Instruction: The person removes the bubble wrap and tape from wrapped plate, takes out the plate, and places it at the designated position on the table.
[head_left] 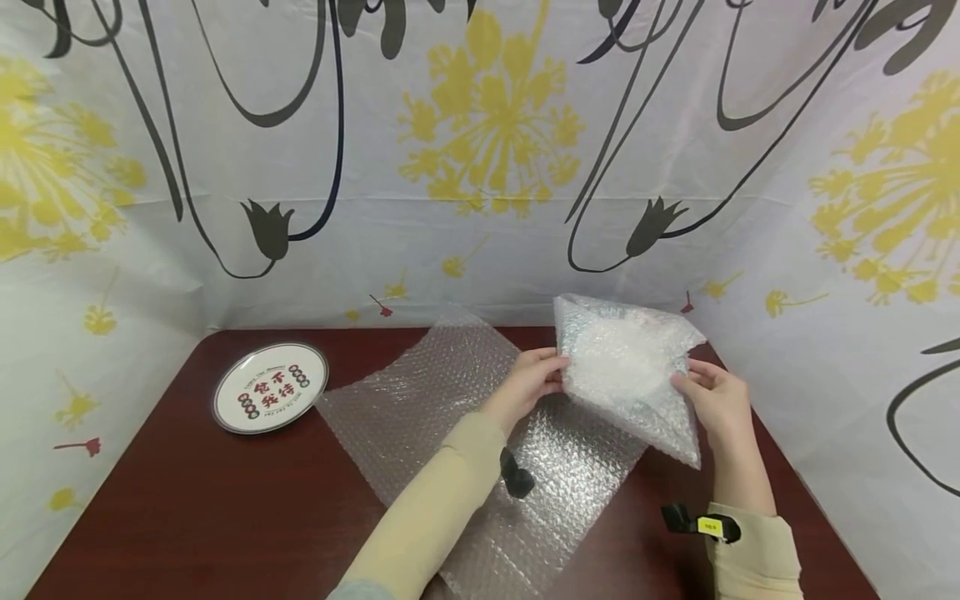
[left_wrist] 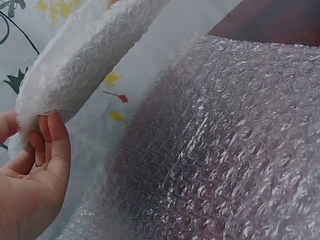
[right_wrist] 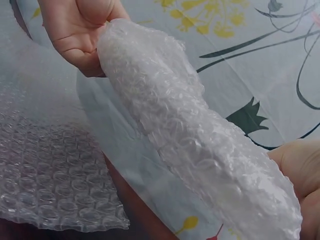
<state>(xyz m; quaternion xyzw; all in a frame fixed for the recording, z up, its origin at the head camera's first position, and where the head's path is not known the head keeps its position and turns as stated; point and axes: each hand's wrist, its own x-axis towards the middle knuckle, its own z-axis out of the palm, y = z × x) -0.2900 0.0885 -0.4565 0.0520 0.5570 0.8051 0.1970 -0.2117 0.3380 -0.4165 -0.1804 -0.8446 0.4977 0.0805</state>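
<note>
A bubble-wrapped package (head_left: 622, 362) is held up above the right side of the table. Something white and roundish shows faintly through its layers; its kind is hidden by the wrap. My left hand (head_left: 522, 385) pinches the left edge between thumb and fingers, seen closer in the left wrist view, where the package (left_wrist: 85, 65) tilts up. On the opposite edge, my right hand (head_left: 716, 398) grips with thumb and fingers. Below lies a loose sheet of bubble wrap (head_left: 442, 400), spread flat and slanting across the table. In the right wrist view the package (right_wrist: 175, 115) appears edge-on, thick and folded.
A white plate (head_left: 272, 387) with a dark rim and red characters lies at the table's back left. The dark red table (head_left: 225, 508) ends at a patterned cloth (head_left: 480, 250) hanging behind and at both sides.
</note>
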